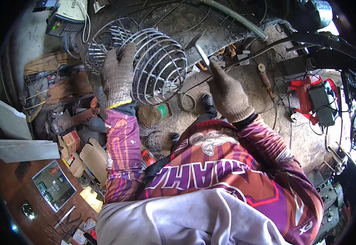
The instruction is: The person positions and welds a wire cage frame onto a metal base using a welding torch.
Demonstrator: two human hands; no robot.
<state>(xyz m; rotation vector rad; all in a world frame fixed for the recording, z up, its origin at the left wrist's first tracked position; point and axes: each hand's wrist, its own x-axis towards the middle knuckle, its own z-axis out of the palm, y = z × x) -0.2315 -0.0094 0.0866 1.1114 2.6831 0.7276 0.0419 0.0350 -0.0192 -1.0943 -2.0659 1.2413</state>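
A round cage of bent metal rods [161,77] rests at the edge of a dark, dirty workbench [167,18]. My left hand [119,77], in a grey knit glove with a yellow cuff edge, is closed on the cage's left side; its fingertips are partly hidden. To the right of the cage, my right hand [229,96], gloved too, grips the metal handle of what looks like a chipping hammer [203,55]. The hammer's dark, narrow head is raised near the cage's right side, apart from the rods.
A welding machine [65,18] stands at the top left. Cardboard boxes [94,157] and a spool [161,112] lie near my left arm. Cables cross the floor toward a red plastic chair [300,96] bearing a grey box [324,104]. A long pipe [239,18] lies across the bench.
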